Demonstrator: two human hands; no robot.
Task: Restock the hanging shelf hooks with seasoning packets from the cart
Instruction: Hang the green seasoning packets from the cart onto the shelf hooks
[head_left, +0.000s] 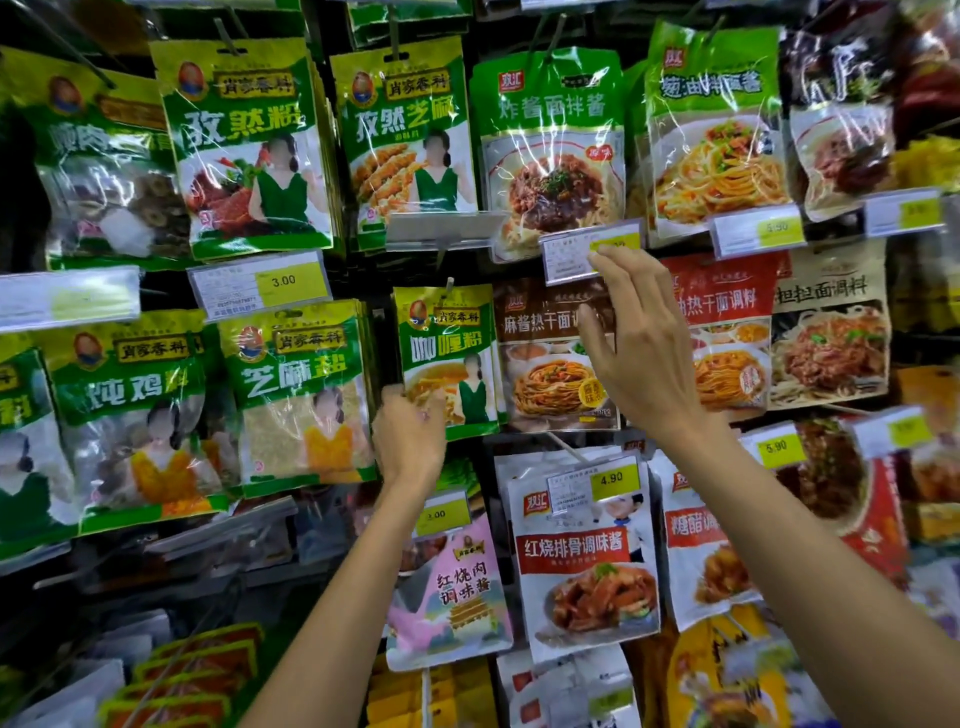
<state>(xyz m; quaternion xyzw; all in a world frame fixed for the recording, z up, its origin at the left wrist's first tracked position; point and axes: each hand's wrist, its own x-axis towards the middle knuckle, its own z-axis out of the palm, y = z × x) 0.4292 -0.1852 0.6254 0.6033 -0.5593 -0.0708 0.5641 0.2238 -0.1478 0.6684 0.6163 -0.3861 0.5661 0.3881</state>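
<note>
A person is hanging a glossy green curry powder packet (449, 358) onto its wire hook (450, 284). The left hand (408, 434) pinches the flat packet's lower corner; the right hand (631, 345), fingers spread and empty, reaches just right of the packet. Next, likely seating the punched hole fully.

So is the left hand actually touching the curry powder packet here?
Touching. The head view shows the left hand closed on the lower left corner of the curry powder packet, fingers overlapping its edge with no gap.
</note>
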